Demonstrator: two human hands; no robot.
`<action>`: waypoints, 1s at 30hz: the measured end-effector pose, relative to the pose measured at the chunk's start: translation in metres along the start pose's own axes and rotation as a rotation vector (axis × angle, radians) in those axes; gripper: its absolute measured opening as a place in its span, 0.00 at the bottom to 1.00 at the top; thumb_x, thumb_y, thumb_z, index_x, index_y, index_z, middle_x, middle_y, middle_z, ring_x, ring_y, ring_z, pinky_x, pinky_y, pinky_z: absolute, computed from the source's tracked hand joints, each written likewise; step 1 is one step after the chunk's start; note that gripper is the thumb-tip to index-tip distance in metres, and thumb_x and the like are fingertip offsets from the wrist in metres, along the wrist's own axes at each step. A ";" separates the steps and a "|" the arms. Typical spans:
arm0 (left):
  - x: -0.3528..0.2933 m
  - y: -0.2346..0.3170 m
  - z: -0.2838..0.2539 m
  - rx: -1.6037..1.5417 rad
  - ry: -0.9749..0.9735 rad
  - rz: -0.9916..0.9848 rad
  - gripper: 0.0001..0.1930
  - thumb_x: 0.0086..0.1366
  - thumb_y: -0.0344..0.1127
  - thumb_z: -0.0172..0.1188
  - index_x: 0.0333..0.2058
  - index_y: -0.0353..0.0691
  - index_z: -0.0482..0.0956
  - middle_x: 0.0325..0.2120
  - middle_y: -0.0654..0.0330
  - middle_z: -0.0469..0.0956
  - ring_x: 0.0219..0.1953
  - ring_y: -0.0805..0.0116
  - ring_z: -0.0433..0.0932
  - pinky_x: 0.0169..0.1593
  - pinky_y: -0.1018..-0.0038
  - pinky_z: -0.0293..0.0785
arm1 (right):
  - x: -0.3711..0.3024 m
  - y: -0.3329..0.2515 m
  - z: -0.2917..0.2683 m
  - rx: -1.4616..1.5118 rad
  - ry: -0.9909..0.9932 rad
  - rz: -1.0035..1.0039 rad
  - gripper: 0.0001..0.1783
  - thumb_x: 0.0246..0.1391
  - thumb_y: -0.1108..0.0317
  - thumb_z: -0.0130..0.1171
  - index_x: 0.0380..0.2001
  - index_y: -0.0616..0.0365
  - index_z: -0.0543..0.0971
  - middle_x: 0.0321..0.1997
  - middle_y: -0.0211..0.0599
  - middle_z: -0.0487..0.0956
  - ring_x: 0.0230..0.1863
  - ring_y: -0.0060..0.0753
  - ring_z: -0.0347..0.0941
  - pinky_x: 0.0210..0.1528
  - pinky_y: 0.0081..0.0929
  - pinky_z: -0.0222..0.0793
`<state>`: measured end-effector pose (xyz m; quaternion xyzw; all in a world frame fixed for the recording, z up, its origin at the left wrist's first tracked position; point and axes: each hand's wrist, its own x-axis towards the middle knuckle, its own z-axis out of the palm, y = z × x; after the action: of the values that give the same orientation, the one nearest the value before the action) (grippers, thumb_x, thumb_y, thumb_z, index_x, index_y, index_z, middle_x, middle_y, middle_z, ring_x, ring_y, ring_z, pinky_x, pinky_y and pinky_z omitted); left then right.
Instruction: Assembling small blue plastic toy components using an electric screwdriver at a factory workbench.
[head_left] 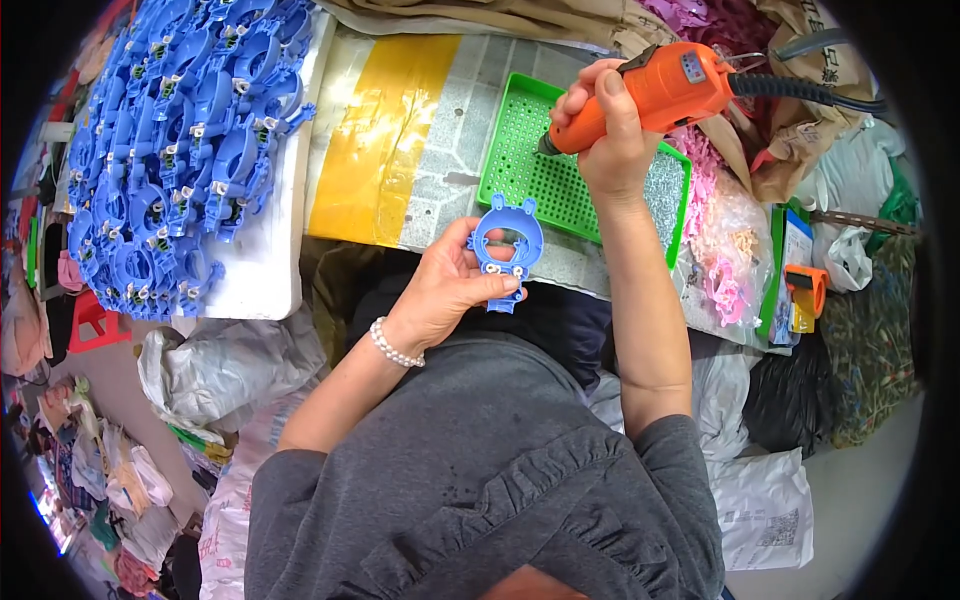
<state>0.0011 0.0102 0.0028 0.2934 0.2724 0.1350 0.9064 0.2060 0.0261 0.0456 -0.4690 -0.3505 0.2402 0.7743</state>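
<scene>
The person's left hand (pixel 447 285) holds a small blue plastic frame (pixel 507 250) just above the lap, its grip closed around the lower half of the piece, thumb across the front and fingers behind, so the bottom of the frame is mostly covered and only its ring-shaped top and two little ears show clearly. At about one o'clock from it, the right hand (pixel 608 130) is raised well above, its grip wrapped tight around an orange electric screwdriver (pixel 660 92) that tilts with its dark tip pointing down toward seven o'clock; the tip is apart from the frame, hanging over a green perforated tray (pixel 520 165). The tool's black cord (pixel 800 90) runs off toward three o'clock and slips behind crumpled bags. The tray lies on the table (pixel 440 130), whose top shows a yellow strip and a grey patterned cover; the tray's right part is hidden by the raised forearm. At ten o'clock a big heap of the same blue frames (pixel 170 150) is piled on a white board (pixel 270 260), the heap cut off by the dark rim of the view. At three o'clock a clear bag of pink plastic parts (pixel 725 260) sits beside the tray, its contents too jumbled to make out one by one. A pearl bracelet (pixel 395 345) circles the left wrist, and the grey top (pixel 480 480) fills the lower edge.
</scene>
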 end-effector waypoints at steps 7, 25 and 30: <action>0.001 -0.008 -0.001 0.011 0.013 0.038 0.25 0.51 0.19 0.62 0.48 0.38 0.64 0.39 0.57 0.74 0.37 0.66 0.79 0.43 0.67 0.80 | 0.000 -0.004 -0.002 0.013 -0.021 -0.057 0.13 0.49 0.64 0.57 0.29 0.63 0.68 0.19 0.33 0.71 0.17 0.25 0.69 0.20 0.23 0.68; 0.001 -0.015 0.007 0.100 0.096 0.128 0.24 0.51 0.18 0.61 0.46 0.36 0.62 0.38 0.52 0.76 0.34 0.64 0.80 0.40 0.71 0.79 | -0.070 -0.071 -0.009 0.118 -0.326 0.041 0.32 0.52 0.41 0.51 0.42 0.61 0.66 0.28 0.36 0.71 0.27 0.32 0.68 0.33 0.33 0.64; 0.000 -0.015 0.009 0.121 0.101 0.113 0.23 0.52 0.18 0.61 0.45 0.36 0.62 0.38 0.52 0.76 0.35 0.64 0.80 0.41 0.71 0.79 | -0.081 -0.073 -0.010 0.139 -0.282 0.088 0.32 0.50 0.40 0.53 0.42 0.61 0.67 0.29 0.36 0.71 0.27 0.32 0.68 0.33 0.33 0.64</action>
<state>0.0071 -0.0062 -0.0005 0.3551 0.3085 0.1839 0.8631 0.1650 -0.0683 0.0822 -0.3910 -0.4173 0.3607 0.7368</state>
